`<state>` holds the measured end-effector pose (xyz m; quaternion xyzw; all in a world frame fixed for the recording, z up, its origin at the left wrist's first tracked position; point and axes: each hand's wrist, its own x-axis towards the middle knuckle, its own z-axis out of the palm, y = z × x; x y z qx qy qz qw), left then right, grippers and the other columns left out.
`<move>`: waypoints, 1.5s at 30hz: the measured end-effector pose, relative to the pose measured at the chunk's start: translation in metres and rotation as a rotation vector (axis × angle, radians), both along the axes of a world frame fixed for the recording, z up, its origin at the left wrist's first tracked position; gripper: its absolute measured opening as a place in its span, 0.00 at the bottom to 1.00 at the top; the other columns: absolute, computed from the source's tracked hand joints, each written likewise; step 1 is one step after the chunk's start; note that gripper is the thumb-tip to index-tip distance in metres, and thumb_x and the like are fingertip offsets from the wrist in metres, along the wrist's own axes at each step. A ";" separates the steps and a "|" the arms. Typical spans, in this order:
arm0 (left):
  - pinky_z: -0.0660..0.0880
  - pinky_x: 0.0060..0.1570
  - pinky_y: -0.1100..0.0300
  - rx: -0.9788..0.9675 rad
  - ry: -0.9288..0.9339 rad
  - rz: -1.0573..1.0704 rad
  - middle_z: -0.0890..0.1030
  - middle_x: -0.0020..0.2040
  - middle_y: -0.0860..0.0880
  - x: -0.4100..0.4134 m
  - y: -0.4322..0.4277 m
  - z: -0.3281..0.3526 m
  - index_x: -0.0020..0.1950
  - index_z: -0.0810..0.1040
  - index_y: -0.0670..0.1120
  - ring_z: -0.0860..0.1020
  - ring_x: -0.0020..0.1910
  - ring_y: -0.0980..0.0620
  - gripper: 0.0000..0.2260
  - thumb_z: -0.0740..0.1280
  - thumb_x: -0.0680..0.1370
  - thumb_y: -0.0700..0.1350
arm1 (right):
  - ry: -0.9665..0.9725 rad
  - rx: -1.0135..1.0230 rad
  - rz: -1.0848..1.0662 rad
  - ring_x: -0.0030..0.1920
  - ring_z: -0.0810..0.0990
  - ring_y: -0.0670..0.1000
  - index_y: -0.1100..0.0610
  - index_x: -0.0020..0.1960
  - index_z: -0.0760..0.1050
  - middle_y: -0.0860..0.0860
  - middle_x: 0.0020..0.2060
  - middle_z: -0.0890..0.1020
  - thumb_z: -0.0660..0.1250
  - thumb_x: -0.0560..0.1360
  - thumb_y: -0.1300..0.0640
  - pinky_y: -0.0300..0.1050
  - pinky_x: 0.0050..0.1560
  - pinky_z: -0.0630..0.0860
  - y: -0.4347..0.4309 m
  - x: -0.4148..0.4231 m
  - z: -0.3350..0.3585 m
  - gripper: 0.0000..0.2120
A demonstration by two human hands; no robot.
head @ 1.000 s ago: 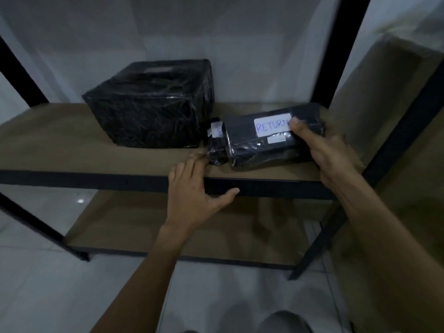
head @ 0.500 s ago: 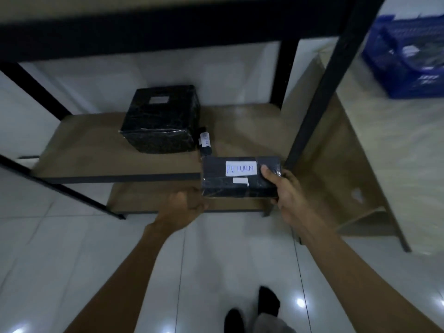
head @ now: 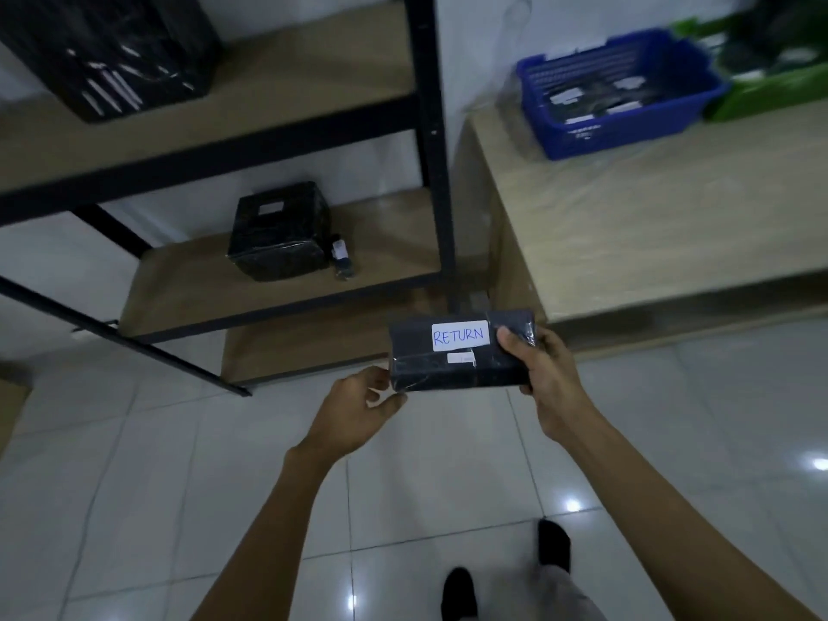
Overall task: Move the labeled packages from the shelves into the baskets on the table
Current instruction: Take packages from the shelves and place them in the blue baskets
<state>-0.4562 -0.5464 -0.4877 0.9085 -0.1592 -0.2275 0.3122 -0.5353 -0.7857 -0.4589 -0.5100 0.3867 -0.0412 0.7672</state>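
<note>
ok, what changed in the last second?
The RETURN package came off the shelf toward the person. The right hand still grips its right end. The left hand, earlier on the shelf edge, now holds its left end. The large black package and small labeled item stayed put.

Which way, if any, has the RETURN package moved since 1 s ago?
Yes. RETURN package came off the shelf, away from the black box still on it, toward the person; right hand grips it.
</note>
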 end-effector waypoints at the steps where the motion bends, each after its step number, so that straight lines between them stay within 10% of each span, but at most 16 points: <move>1: 0.78 0.47 0.60 0.004 -0.002 -0.016 0.81 0.54 0.55 -0.013 -0.013 0.005 0.60 0.77 0.52 0.79 0.48 0.59 0.22 0.68 0.71 0.61 | -0.010 -0.007 -0.018 0.39 0.77 0.46 0.55 0.57 0.72 0.49 0.44 0.81 0.73 0.70 0.54 0.41 0.34 0.65 -0.011 -0.017 0.007 0.18; 19: 0.73 0.45 0.63 0.007 -0.107 -0.153 0.79 0.53 0.54 -0.202 -0.362 0.044 0.60 0.76 0.50 0.77 0.49 0.58 0.17 0.70 0.75 0.54 | -0.024 -0.029 -0.177 0.41 0.78 0.48 0.54 0.55 0.73 0.49 0.43 0.83 0.73 0.69 0.51 0.43 0.39 0.66 -0.355 -0.271 0.033 0.18; 45: 0.73 0.49 0.61 0.073 -0.209 -0.297 0.78 0.59 0.53 -0.138 -0.848 0.057 0.65 0.74 0.51 0.76 0.52 0.56 0.19 0.68 0.76 0.56 | -0.031 -0.089 -0.282 0.39 0.78 0.48 0.53 0.51 0.75 0.50 0.41 0.83 0.71 0.71 0.54 0.42 0.37 0.67 -0.829 -0.236 0.030 0.11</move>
